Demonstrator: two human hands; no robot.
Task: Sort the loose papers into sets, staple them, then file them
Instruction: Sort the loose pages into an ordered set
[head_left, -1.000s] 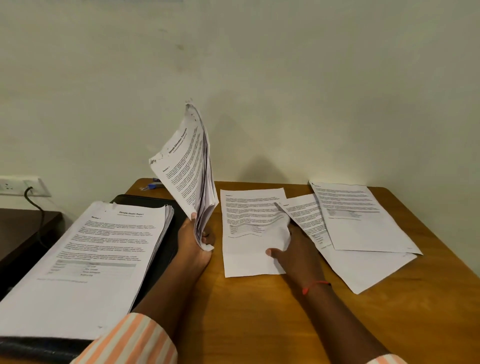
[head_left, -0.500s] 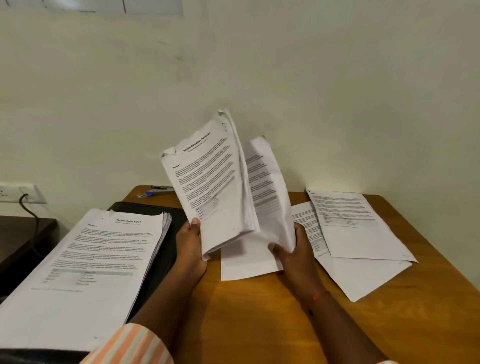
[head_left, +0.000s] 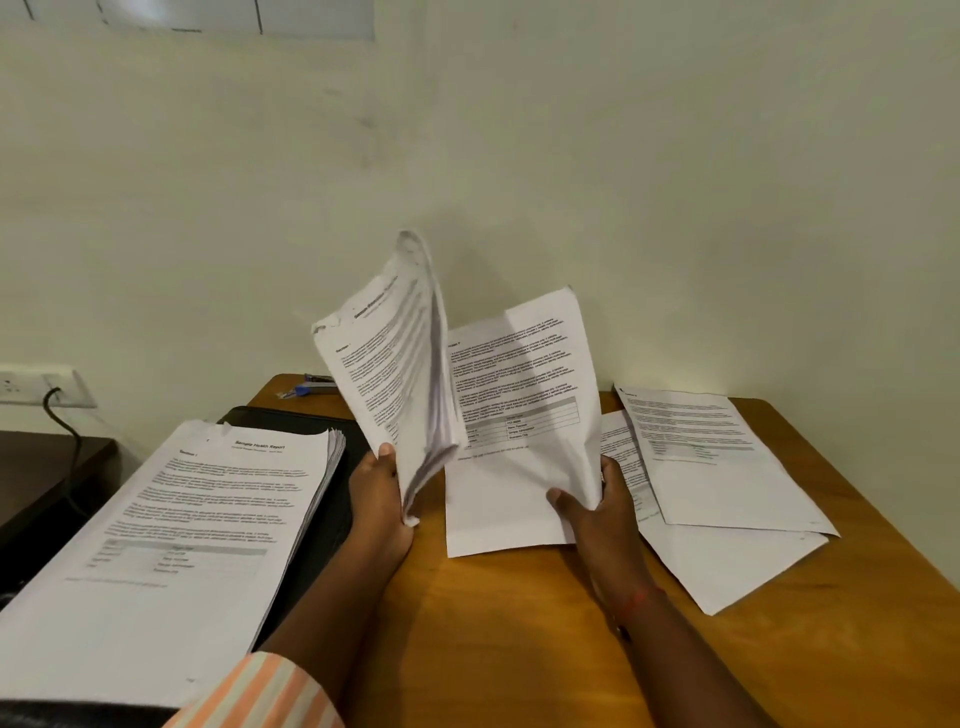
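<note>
On the wooden tabletop (head_left: 519, 649), near its middle, the two hands are apart, each holding paper. The left hand (head_left: 382, 499) grips a thick sheaf (head_left: 395, 364) by its lower edge, thumb on the printed front, and holds it nearly upright with its top curling over. The right hand (head_left: 597, 512) pinches a single sheet (head_left: 519, 415) at its lower right corner, thumb on the printed face and fingers behind. This sheet stands raised just beside the sheaf, its left edge hidden behind it; whether its bottom edge touches the wood cannot be told.

At the left a tall stack (head_left: 171, 519) of printed pages lies on a black folder (head_left: 291, 421). At the right two pages overlap flat on the wood, the upper page (head_left: 691, 457) partly covering the lower page (head_left: 727, 566). A stapler (head_left: 311, 384) sits at the back edge by the wall (head_left: 623, 182), partly hidden by the sheaf.

A striped sleeve (head_left: 260, 691) covers the left forearm, and a red thread (head_left: 641, 597) circles the right wrist. Beyond the stack stands a dark side table (head_left: 41, 467), with a cable (head_left: 67, 431) plugged into a wall socket (head_left: 31, 384).
</note>
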